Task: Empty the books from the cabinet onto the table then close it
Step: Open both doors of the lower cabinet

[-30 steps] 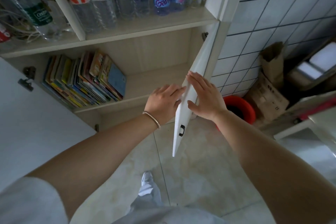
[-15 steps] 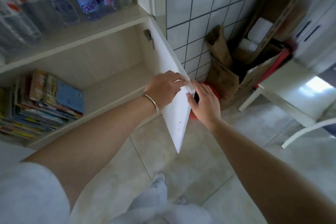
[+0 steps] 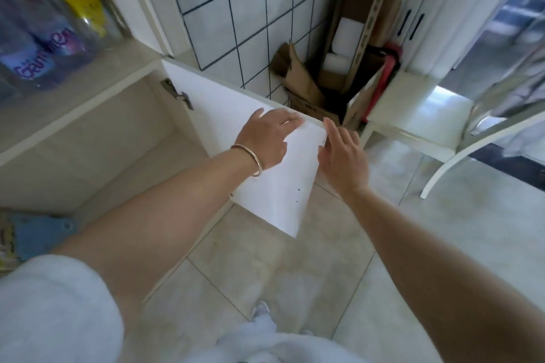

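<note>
Head view: cabinet door [image 3: 265,186] now swung wider; left hand [image 3: 265,138] rests flat on it, right hand [image 3: 342,156] open at three o'clock. Books [image 3: 32,233] remain inside.

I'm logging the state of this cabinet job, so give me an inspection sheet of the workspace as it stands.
Surface: tiled floor; the table is not identifiable.
Job's things: cabinet door swung open; books on the lower shelf at the left edge.
Clutter: bottles on the upper shelf; cardboard boxes in the corner.
Hands: left hand flat on the door; right hand open at the door's outer edge.
Cables: nothing seen.
Surroundings: tiled wall; white chair.
</note>
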